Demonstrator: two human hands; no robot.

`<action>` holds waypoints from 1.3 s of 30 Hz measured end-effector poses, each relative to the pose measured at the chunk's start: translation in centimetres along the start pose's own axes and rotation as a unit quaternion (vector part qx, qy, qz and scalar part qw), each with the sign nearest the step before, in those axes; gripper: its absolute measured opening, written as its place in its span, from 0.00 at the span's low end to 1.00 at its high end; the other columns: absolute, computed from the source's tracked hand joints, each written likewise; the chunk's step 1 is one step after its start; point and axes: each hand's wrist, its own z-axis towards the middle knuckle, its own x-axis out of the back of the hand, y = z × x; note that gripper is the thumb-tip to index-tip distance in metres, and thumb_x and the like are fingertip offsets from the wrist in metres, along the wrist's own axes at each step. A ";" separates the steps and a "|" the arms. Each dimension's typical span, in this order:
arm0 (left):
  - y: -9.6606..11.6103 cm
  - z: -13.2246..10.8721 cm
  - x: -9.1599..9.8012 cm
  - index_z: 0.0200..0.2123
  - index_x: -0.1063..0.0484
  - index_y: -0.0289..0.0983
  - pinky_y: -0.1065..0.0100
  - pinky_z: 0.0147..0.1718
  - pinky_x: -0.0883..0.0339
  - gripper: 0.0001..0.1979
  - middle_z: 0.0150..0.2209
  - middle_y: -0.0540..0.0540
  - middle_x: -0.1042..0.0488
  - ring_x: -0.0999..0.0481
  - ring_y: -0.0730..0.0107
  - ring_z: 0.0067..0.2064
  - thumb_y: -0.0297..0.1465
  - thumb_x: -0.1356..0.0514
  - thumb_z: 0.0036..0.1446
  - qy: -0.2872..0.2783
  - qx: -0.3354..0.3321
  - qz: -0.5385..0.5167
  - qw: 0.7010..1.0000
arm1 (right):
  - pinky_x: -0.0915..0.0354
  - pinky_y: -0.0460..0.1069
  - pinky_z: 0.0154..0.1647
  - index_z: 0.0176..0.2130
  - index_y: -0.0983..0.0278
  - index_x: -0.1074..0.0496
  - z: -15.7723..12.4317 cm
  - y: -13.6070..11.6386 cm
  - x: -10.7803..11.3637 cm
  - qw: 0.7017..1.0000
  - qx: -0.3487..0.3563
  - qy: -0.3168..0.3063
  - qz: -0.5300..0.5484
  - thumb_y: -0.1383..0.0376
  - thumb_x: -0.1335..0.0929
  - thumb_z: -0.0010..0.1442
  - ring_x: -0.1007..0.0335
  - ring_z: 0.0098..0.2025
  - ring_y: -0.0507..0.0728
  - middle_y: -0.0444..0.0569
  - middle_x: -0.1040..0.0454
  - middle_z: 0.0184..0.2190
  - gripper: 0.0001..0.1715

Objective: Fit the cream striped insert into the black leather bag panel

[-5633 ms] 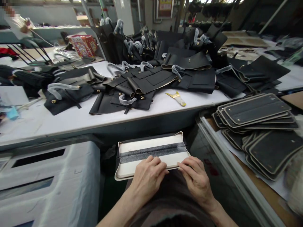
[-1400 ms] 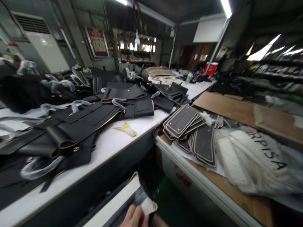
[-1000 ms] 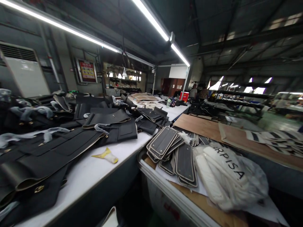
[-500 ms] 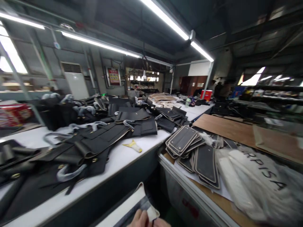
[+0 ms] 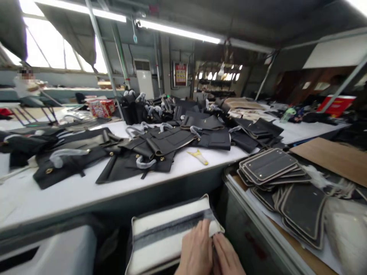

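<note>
A white and dark-grey striped piece with a pale edge (image 5: 163, 233) stands low in the middle, below the table's edge. My left hand (image 5: 196, 244) lies on its right part, fingers together and pointing forward, touching the grey stripe. Close beside it, my right hand (image 5: 226, 254) is at the piece's right corner, its fingers bent round the edge. Both hands appear closed on this piece. The lower parts of the hands leave the frame at the bottom.
A white table (image 5: 114, 194) bears black bag pieces (image 5: 169, 141) and a yellow-edged tool (image 5: 198, 156). On the right, a bench (image 5: 258, 214) holds stacked dark panels (image 5: 268, 164). A grey machine part (image 5: 65, 248) is at lower left. A person (image 5: 27, 86) is far left.
The view has swung left and down, showing more of the striped piece and both hands. The grey machine part and the person have come into view.
</note>
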 end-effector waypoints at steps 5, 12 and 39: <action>-1.9 -3.5 1.7 0.42 0.31 0.41 0.62 0.40 0.34 0.08 0.44 0.48 0.29 0.28 0.62 0.44 0.24 0.44 0.60 0.077 -0.014 -0.018 0.997 | 0.35 0.64 0.58 0.63 0.69 0.39 0.4 -1.3 1.6 0.995 -0.022 -0.093 0.026 0.68 0.37 0.66 0.38 0.60 0.67 0.60 0.34 0.58 0.27; -4.2 -5.4 1.4 0.34 0.30 0.39 0.59 0.42 0.34 0.06 0.38 0.47 0.29 0.32 0.61 0.42 0.28 0.46 0.64 0.095 0.003 0.011 0.995 | 0.34 0.64 0.56 0.65 0.66 0.42 0.9 -2.0 1.1 0.994 -0.028 -0.094 0.056 0.69 0.36 0.66 0.38 0.59 0.66 0.60 0.33 0.56 0.29; -9.3 -9.5 3.4 0.34 0.33 0.40 0.58 0.40 0.38 0.07 0.37 0.49 0.29 0.33 0.62 0.41 0.31 0.47 0.66 0.122 0.024 0.051 0.991 | 0.33 0.63 0.54 0.66 0.68 0.42 0.8 -6.2 -0.8 0.993 0.044 -0.079 0.082 0.67 0.33 0.64 0.34 0.55 0.67 0.60 0.29 0.52 0.33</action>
